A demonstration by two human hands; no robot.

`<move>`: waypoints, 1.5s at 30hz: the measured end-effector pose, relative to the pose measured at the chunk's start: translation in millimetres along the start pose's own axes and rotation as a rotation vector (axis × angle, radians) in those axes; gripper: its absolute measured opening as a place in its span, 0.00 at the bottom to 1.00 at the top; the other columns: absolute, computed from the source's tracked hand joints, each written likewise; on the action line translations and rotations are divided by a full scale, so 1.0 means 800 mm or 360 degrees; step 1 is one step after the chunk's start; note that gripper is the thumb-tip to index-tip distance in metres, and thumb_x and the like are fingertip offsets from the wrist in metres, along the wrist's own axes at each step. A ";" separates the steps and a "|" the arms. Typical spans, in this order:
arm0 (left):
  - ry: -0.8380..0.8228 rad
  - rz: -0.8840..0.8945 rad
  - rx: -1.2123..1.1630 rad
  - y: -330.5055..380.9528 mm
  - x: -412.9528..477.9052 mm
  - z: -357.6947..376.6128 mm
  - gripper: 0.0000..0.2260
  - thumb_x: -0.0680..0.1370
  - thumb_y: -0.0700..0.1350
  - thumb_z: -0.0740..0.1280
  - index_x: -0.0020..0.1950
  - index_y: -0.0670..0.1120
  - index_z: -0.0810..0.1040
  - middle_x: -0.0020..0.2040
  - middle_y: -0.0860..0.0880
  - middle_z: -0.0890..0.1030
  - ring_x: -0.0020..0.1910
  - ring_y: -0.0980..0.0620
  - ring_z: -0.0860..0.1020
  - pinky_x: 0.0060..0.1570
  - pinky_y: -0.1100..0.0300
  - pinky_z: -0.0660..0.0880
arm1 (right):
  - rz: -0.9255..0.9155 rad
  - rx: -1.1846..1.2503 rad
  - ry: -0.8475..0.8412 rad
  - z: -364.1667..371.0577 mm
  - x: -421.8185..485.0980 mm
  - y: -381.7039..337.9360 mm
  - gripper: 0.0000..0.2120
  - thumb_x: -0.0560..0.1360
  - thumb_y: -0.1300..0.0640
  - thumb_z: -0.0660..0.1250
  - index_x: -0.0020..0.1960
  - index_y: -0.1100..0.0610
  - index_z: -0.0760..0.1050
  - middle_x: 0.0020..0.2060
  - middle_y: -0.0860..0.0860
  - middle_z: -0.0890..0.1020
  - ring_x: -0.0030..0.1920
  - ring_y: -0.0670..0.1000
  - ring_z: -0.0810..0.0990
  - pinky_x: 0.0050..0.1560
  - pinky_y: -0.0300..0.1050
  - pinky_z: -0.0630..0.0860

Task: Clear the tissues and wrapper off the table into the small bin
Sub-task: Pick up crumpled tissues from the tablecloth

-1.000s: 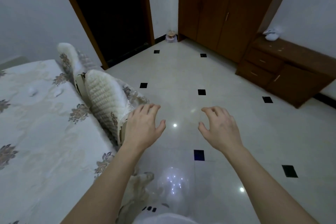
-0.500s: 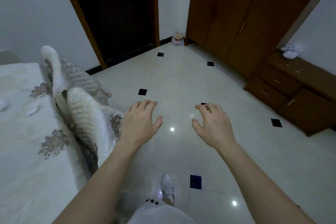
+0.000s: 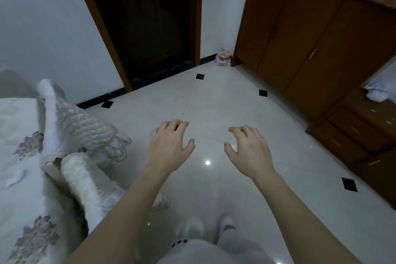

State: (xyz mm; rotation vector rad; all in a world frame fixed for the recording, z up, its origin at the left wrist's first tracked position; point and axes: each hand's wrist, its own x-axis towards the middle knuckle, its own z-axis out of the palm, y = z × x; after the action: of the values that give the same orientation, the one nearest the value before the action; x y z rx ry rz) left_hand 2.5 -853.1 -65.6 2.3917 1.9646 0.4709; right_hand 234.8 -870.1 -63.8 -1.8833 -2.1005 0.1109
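Observation:
My left hand (image 3: 169,148) and my right hand (image 3: 248,152) hover side by side over the tiled floor, fingers spread and curled, both holding nothing. A small bin (image 3: 223,59) lined with a bag stands on the floor in the far corner between the dark doorway and the wooden cupboard. On the table (image 3: 19,210) at the left, covered with a flowered cloth, lies a crumpled white tissue (image 3: 15,178). A white crumpled tissue (image 3: 376,92) sits on the low drawer unit at the right.
Two chairs (image 3: 79,135) with quilted white covers stand against the table's right side. A tall wooden cupboard (image 3: 310,38) and a low drawer unit (image 3: 364,135) line the right wall. A dark doorway (image 3: 145,19) is straight ahead. My feet show at the bottom.
The view has swung right and forward: the table and chairs slid to the left edge, the cupboard and corner bin came closer. Both hands stay spread and hold nothing.

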 end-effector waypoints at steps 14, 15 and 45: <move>0.0017 -0.0436 0.0108 -0.095 0.244 0.042 0.24 0.75 0.60 0.57 0.64 0.48 0.76 0.60 0.50 0.80 0.58 0.46 0.76 0.54 0.48 0.76 | -0.0410 0.0181 -0.0162 0.084 0.346 0.004 0.18 0.73 0.49 0.67 0.62 0.55 0.77 0.52 0.53 0.80 0.53 0.56 0.77 0.47 0.52 0.75; 0.0022 -0.0478 0.0107 -0.099 0.264 0.043 0.24 0.75 0.60 0.57 0.64 0.48 0.76 0.60 0.50 0.80 0.58 0.46 0.76 0.54 0.48 0.76 | -0.0453 0.0191 -0.0181 0.088 0.372 0.004 0.18 0.73 0.49 0.66 0.62 0.54 0.76 0.52 0.53 0.80 0.53 0.56 0.77 0.47 0.52 0.76; 0.0260 -0.1626 0.0328 -0.505 0.375 -0.020 0.23 0.76 0.59 0.60 0.68 0.51 0.73 0.64 0.51 0.77 0.62 0.48 0.74 0.60 0.50 0.72 | -0.1565 0.0240 -0.0516 0.287 0.759 -0.428 0.21 0.76 0.47 0.63 0.67 0.52 0.72 0.59 0.51 0.77 0.60 0.53 0.73 0.57 0.51 0.73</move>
State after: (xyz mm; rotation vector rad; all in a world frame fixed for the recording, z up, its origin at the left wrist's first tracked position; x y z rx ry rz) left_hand -337.8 -482.2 -63.3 1.1105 3.0101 0.4048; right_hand -207.7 -284.7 -80.1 -0.6194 -2.8777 0.3391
